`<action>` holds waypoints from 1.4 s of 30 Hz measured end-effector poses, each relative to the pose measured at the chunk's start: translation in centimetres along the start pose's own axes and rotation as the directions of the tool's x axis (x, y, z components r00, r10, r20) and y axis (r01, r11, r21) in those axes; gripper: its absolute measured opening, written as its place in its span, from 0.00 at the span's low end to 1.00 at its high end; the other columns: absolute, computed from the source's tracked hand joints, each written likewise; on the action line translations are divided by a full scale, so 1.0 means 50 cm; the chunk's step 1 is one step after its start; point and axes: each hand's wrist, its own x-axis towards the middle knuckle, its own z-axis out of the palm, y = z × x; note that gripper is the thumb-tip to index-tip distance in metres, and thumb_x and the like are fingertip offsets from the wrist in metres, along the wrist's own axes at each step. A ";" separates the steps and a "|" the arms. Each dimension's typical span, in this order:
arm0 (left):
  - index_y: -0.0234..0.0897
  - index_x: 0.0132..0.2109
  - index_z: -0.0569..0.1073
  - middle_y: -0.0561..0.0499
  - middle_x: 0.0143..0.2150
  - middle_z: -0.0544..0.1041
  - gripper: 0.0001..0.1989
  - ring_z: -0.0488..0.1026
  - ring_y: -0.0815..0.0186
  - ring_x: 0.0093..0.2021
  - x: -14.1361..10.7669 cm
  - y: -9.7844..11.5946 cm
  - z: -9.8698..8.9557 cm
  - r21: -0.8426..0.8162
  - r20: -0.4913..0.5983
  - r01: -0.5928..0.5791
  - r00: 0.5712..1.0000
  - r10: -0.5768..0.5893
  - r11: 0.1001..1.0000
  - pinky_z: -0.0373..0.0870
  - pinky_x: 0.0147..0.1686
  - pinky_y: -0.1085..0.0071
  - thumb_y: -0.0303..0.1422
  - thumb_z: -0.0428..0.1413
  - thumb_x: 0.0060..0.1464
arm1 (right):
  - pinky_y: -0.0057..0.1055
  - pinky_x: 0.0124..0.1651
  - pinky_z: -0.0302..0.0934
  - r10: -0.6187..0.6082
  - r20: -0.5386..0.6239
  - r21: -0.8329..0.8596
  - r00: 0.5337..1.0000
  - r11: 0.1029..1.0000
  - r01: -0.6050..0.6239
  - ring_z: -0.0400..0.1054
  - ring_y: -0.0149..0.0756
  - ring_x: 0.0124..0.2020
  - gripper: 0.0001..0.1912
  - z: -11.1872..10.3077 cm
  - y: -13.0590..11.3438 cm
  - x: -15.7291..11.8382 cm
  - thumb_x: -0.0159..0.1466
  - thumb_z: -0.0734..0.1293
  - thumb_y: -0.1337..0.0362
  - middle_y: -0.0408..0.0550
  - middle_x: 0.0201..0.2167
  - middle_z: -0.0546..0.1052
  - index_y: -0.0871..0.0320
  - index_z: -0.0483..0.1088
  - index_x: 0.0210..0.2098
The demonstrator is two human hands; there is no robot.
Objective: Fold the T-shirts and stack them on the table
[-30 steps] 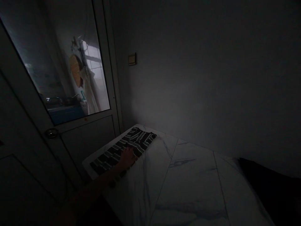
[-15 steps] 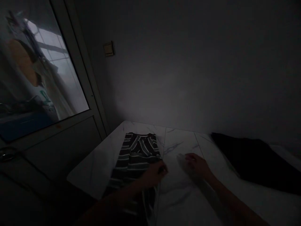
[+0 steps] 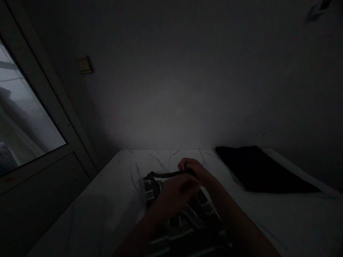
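Observation:
A dark shirt with pale stripes (image 3: 184, 232) lies folded on the marbled white table, its dark-banded top edge pointing away from me and lifted a little. My right hand (image 3: 194, 169) is at the far right corner of that edge, fingers closed on the cloth. In front of it, my left hand (image 3: 177, 192) crosses over the shirt with curled fingers close to the right hand. Shadow and the hand itself hide what the left fingertips hold, if anything. Both forearms cover part of the shirt.
To the right, a black folded cloth (image 3: 259, 171) lies on the marbled table (image 3: 107, 200) by the wall. A grey wall (image 3: 174, 89) with a light switch (image 3: 84, 65) stands behind. At left is a door with a glass pane (image 3: 24, 117). The light is dim.
My view has turned right. My hands, apart before, have come together at the shirt's far right corner. My right hand has moved from bare table onto the shirt, whose top edge is now raised.

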 end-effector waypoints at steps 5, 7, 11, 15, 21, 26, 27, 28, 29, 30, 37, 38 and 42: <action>0.42 0.53 0.72 0.45 0.56 0.73 0.18 0.66 0.54 0.59 0.082 -0.048 -0.090 0.387 -0.290 -0.054 0.940 0.177 0.920 0.58 0.62 0.55 0.42 0.57 0.58 | 0.23 0.16 0.39 -0.017 -0.012 0.442 1.000 0.897 0.021 0.42 0.23 0.14 0.07 -0.071 -0.031 -0.014 0.52 0.61 0.60 0.34 0.16 0.56 0.54 0.59 0.22; 0.40 0.54 0.71 0.44 0.56 0.73 0.21 0.67 0.54 0.58 0.112 -0.106 -0.094 0.470 -0.025 0.009 1.000 0.003 0.883 0.60 0.60 0.55 0.45 0.55 0.58 | 0.23 0.17 0.38 0.035 -0.079 0.380 0.996 0.925 -0.002 0.41 0.24 0.13 0.04 -0.080 -0.023 -0.012 0.53 0.59 0.61 0.32 0.14 0.54 0.54 0.62 0.24; 0.36 0.43 0.76 0.48 0.41 0.79 0.20 0.75 0.60 0.41 0.144 -0.244 -0.067 0.502 0.533 0.202 0.694 -0.484 0.841 0.70 0.41 0.68 0.46 0.62 0.48 | 0.23 0.21 0.47 0.079 -0.173 0.011 0.982 0.997 -0.078 0.53 0.25 0.18 0.08 -0.082 0.001 0.001 0.53 0.57 0.69 0.39 0.18 0.65 0.57 0.68 0.25; 0.38 0.38 0.77 0.55 0.31 0.77 0.22 0.72 0.66 0.33 0.138 -0.321 -0.043 0.453 0.658 0.251 0.553 -0.511 0.856 0.64 0.30 0.75 0.39 0.70 0.33 | 0.24 0.26 0.54 0.124 0.058 -0.224 0.991 0.969 -0.108 0.62 0.26 0.21 0.12 -0.083 0.016 -0.001 0.59 0.57 0.71 0.44 0.27 0.74 0.59 0.73 0.34; 0.36 0.31 0.76 0.54 0.28 0.76 0.08 0.71 0.67 0.31 0.141 -0.281 -0.045 0.245 0.661 0.207 0.679 -0.320 0.947 0.64 0.33 0.73 0.34 0.62 0.42 | 0.29 0.37 0.61 0.181 0.300 -0.495 0.937 0.869 -0.009 0.72 0.34 0.33 0.14 -0.068 0.030 -0.021 0.63 0.67 0.56 0.51 0.40 0.79 0.58 0.74 0.44; 0.37 0.34 0.72 0.54 0.30 0.74 0.07 0.69 0.69 0.32 0.130 -0.168 -0.114 0.003 0.173 0.106 0.979 -0.105 0.994 0.65 0.32 0.75 0.35 0.58 0.48 | 0.31 0.38 0.60 0.196 0.376 -0.502 0.905 0.865 0.021 0.71 0.40 0.37 0.12 -0.020 0.019 -0.016 0.61 0.70 0.58 0.51 0.36 0.79 0.61 0.75 0.39; 0.37 0.35 0.71 0.56 0.28 0.72 0.08 0.68 0.71 0.29 0.122 -0.145 -0.128 -0.028 0.095 0.106 0.990 -0.103 0.994 0.63 0.28 0.76 0.36 0.58 0.49 | 0.31 0.37 0.60 0.169 0.351 -0.434 0.921 0.901 0.000 0.71 0.38 0.35 0.11 -0.011 0.009 -0.016 0.63 0.67 0.59 0.50 0.33 0.78 0.61 0.75 0.37; 0.38 0.36 0.70 0.58 0.24 0.69 0.08 0.65 0.72 0.24 0.113 -0.124 -0.140 -0.062 0.041 0.126 0.991 -0.124 0.990 0.60 0.24 0.78 0.38 0.57 0.51 | 0.30 0.36 0.59 0.138 0.316 -0.335 0.939 0.942 -0.025 0.69 0.36 0.33 0.12 -0.004 -0.001 -0.018 0.65 0.65 0.58 0.48 0.31 0.77 0.61 0.74 0.35; 0.39 0.38 0.69 0.60 0.20 0.66 0.09 0.62 0.73 0.20 0.102 -0.106 -0.149 -0.097 0.014 0.158 0.987 -0.158 0.983 0.57 0.21 0.79 0.39 0.56 0.53 | 0.29 0.34 0.58 0.110 0.278 -0.219 0.954 0.974 -0.049 0.68 0.34 0.31 0.15 0.001 -0.013 -0.021 0.66 0.63 0.55 0.47 0.29 0.75 0.61 0.73 0.35; 0.40 0.39 0.68 0.62 0.17 0.63 0.10 0.58 0.74 0.17 0.093 -0.090 -0.154 -0.130 0.005 0.191 0.981 -0.192 0.973 0.53 0.18 0.80 0.41 0.55 0.55 | 0.28 0.32 0.57 0.094 0.249 -0.104 0.964 0.992 -0.070 0.66 0.33 0.29 0.18 0.004 -0.026 -0.027 0.67 0.62 0.51 0.46 0.28 0.74 0.60 0.73 0.34; 0.40 0.39 0.66 0.61 0.22 0.66 0.12 0.60 0.75 0.15 0.063 -0.039 -0.121 -0.433 0.007 0.130 0.990 -0.141 0.892 0.56 0.15 0.79 0.41 0.58 0.53 | 0.29 0.32 0.57 0.075 0.106 0.196 0.991 0.976 -0.095 0.63 0.32 0.28 0.26 0.002 -0.089 -0.082 0.65 0.59 0.40 0.44 0.26 0.71 0.58 0.70 0.33; 0.40 0.39 0.66 0.60 0.22 0.66 0.12 0.62 0.75 0.17 0.062 -0.034 -0.115 -0.458 0.004 0.112 0.992 -0.124 0.882 0.58 0.17 0.79 0.42 0.57 0.53 | 0.30 0.34 0.58 0.027 0.048 0.147 0.998 0.988 -0.034 0.64 0.33 0.30 0.24 0.003 -0.093 -0.086 0.66 0.59 0.43 0.44 0.27 0.71 0.57 0.70 0.32; 0.38 0.33 0.66 0.59 0.23 0.64 0.15 0.61 0.74 0.22 0.053 -0.014 -0.096 -0.240 -0.073 0.097 0.990 -0.117 0.966 0.57 0.21 0.78 0.46 0.57 0.54 | 0.30 0.39 0.59 -0.158 -0.032 -0.037 0.987 0.987 0.157 0.67 0.34 0.33 0.17 0.008 -0.096 -0.086 0.68 0.59 0.52 0.43 0.29 0.74 0.56 0.70 0.31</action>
